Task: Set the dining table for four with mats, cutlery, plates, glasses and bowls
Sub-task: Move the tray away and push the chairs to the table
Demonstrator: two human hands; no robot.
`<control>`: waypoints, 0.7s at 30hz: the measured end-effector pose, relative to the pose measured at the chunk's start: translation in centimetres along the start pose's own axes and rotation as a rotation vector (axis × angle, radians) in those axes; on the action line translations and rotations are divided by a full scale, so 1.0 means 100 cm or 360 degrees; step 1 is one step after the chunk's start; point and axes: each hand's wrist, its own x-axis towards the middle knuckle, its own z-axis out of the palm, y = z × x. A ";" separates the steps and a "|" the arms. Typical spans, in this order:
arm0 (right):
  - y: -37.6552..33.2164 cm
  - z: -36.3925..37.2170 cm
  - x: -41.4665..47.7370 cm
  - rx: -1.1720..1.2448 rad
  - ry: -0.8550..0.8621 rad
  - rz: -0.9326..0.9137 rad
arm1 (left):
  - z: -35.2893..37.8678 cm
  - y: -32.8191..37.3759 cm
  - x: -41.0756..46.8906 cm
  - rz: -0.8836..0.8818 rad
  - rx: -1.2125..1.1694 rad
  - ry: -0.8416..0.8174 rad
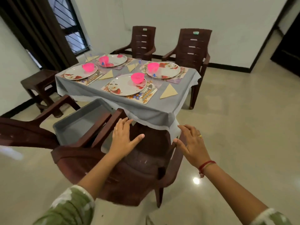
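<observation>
The table (113,98) wears a grey cloth and carries several floral mats, each with a flowered plate (125,86) and a pink bowl (137,77) on it. Cutlery (148,90) lies on the near mat beside the plate. Folded cream napkins (168,91) lie next to the mats. Clear glasses (139,63) stand near the far plates, faint and blurred. My left hand (123,137) is spread open over the seat of the near brown chair (129,168). My right hand (191,142) is open at that chair's right armrest, close to the hanging cloth corner.
A grey plastic tray (78,122) sits on another brown chair (24,132) at the left. Two more brown chairs (193,47) stand behind the table. A low brown stool (39,83) is by the curtained window. Bare tiled floor spreads to the right.
</observation>
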 end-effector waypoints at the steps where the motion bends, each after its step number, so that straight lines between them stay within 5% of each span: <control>1: 0.020 -0.008 0.021 0.0014 -0.0016 -0.0072 | 0.007 0.016 0.010 -0.0071 0.0017 0.0077; 12: 0.155 -0.036 0.167 0.0154 -0.0165 -0.0358 | 0.091 0.088 0.105 -0.0576 0.0063 0.0215; 21: 0.303 -0.092 0.311 0.0247 -0.0127 -0.0457 | 0.170 0.198 0.261 -0.0547 0.0079 0.0244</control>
